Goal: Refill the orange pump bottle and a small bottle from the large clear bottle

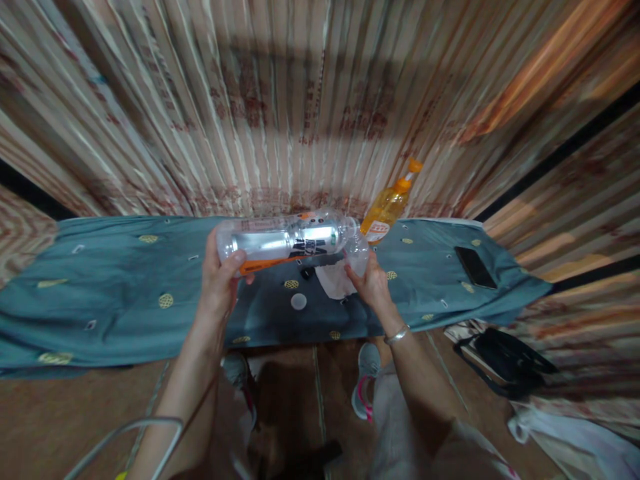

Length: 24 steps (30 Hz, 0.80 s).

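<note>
My left hand (223, 273) is closed around the base of a large clear plastic bottle (260, 243) with a silver, black and orange label. The bottle lies on its side in the air, its neck pointing right. My right hand (370, 280) is closed on a small clear plastic container (356, 250), whose exact kind I cannot make out. It meets the large bottle's mouth. Below them on the cloth are a white piece of paper or tissue (336, 283), a small black object (307, 273) and a round whitish cap (299, 302).
An orange pump bottle (385, 212) stands behind my right hand. A dark phone (475, 268) lies at the right on the teal cloth (125, 293) covering the table. A striped curtain (280, 100) hangs behind. On the floor at right is a black bag (510, 353).
</note>
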Motion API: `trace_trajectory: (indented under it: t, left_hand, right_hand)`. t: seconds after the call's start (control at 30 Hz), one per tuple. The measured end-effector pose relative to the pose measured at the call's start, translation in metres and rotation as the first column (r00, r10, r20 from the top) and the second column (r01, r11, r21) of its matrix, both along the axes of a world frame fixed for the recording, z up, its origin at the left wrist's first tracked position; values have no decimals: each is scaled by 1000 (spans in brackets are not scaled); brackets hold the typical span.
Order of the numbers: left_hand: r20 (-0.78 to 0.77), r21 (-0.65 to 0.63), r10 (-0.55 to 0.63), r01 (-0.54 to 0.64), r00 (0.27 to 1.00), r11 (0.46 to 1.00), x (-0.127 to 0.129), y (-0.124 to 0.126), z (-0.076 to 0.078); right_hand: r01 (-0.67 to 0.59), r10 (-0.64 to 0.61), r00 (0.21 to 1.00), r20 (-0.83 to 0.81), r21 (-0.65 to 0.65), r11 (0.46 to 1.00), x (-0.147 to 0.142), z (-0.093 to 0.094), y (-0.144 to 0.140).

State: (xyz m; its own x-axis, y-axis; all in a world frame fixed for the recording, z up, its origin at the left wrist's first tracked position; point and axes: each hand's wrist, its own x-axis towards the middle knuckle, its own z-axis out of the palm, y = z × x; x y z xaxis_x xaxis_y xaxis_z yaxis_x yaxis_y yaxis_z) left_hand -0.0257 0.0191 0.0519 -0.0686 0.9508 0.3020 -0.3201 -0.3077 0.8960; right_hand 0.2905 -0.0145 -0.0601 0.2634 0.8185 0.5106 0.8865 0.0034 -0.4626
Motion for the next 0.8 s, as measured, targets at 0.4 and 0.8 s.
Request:
trace_trajectory:
  t: [0.4, 0.8]
  left_hand:
    - [-15, -8, 1, -1, 1000, 1000, 0, -2, 2]
    - [-17, 19, 2, -2, 1000, 1000, 0, -2, 0]
  right_hand:
    - [8, -8, 1000, 1, -9, 1000, 0, -1, 1]
    - [10, -10, 1000, -15, -28, 1000, 0, 2, -1]
